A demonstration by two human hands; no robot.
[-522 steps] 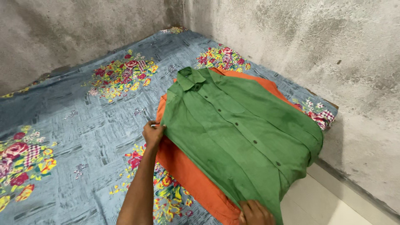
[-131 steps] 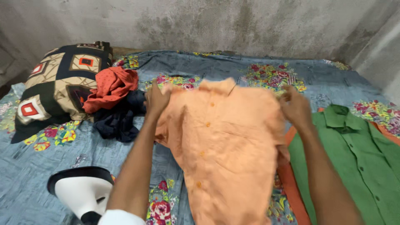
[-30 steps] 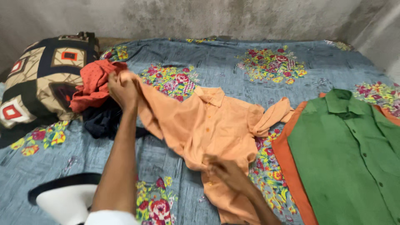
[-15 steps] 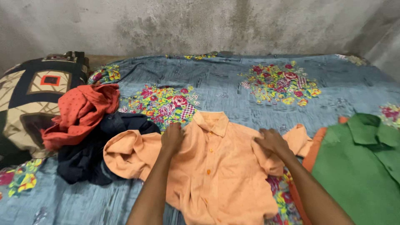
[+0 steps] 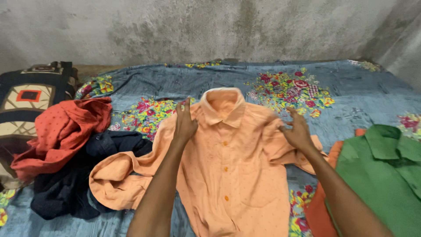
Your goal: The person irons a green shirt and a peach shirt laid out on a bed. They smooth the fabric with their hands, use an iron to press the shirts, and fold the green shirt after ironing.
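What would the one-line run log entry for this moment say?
left hand: on peach shirt shoulder | right hand: on other shoulder | shirt: front up, buttoned | green shirt: right | red cloth: left

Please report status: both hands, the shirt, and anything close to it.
Left hand and right hand flat on peach shirt shoulders, gripping nothing. Shirt front up, buttoned. Left sleeve lies against dark garment; green shirt beside the right.

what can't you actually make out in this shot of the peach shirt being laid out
- Head view: hem of the peach shirt is cut off by the bottom edge.
- Its left shoulder is covered by the left hand; fingers are motion-blurred. The right hand is blurred too.
- The orange garment lies mostly under the green shirt, itself cut by the right edge.
- The dark navy garment is bunched under the red dotted cloth.
- The patterned pillow is cropped at left.
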